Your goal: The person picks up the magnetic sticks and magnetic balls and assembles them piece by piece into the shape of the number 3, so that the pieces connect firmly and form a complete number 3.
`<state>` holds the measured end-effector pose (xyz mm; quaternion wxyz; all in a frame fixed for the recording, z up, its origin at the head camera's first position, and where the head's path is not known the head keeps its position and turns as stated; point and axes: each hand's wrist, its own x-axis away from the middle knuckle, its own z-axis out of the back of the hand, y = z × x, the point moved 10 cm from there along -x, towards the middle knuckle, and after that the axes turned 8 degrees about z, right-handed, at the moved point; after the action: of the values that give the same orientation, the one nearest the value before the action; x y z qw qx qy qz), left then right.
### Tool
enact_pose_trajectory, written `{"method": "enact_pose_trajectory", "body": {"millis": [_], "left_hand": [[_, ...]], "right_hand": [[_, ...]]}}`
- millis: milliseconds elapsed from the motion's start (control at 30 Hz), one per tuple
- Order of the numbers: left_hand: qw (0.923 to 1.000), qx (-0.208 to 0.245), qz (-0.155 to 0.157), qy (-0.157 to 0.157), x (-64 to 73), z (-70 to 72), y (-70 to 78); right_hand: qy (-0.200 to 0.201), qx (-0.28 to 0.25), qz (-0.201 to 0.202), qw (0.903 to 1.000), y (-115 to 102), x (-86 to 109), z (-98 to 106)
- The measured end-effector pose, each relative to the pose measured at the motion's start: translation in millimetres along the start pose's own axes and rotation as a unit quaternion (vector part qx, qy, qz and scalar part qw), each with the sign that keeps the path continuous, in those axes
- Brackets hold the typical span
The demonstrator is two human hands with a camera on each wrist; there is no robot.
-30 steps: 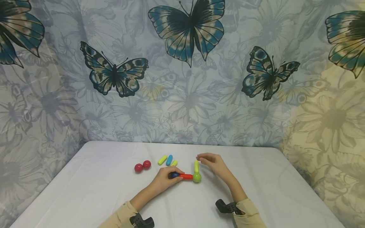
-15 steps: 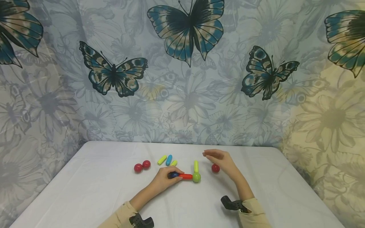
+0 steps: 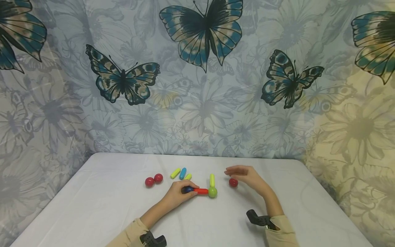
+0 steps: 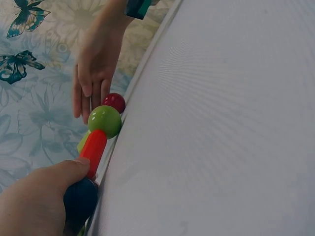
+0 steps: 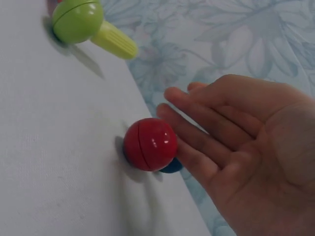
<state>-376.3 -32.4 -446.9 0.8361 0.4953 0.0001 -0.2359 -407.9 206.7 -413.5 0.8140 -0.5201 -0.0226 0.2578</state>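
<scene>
My left hand [image 3: 180, 192] grips one end of a joined piece at its dark blue ball [image 3: 189, 189], the thumb lying along the red rod [image 3: 202, 191]. That rod runs to a green ball [image 3: 212, 192], from which a yellow-green rod [image 3: 212, 180] points away toward the back. Past its right side, a loose red ball [image 3: 233, 182] sits on the table. My right hand [image 3: 247, 175] hovers just behind and beside this ball, fingers extended and holding nothing; in the right wrist view the fingers [image 5: 197, 137] are near the red ball [image 5: 150, 144], contact unclear.
Two red balls [image 3: 149, 182] lie together at the left on the white table [image 3: 117, 206]. Behind my left hand are two yellow-green rods [image 3: 175, 173] and a blue rod [image 3: 183, 173]. A dark blue round thing [image 5: 171, 166] shows partly behind the red ball. A butterfly-patterned cloth [image 3: 206, 133] hangs behind.
My right hand has moved right, away from the upright yellow-green rod, and the red ball it was hiding has come into view. My left hand keeps its grip in place.
</scene>
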Motion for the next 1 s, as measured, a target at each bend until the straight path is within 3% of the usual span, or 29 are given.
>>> {"method": "enact_pose_trajectory", "body": {"millis": [433,700,1000], "left_hand": [[1.0000,-0.004,-0.001,0.001,-0.6,0.0,-1.4],[1.0000,-0.001,0.005,-0.003,-0.6,-0.3,-2.2],[1.0000,-0.006,0.007,-0.001,-1.2,-0.5,-3.8]], "right_hand": [[-0.081,-0.022,0.001,0.9964,5,3.9,-15],[-0.082,-0.014,-0.026,0.9962,14,4.4,-21],[-0.075,-0.016,-0.023,0.9968,14,3.0,-25]]}}
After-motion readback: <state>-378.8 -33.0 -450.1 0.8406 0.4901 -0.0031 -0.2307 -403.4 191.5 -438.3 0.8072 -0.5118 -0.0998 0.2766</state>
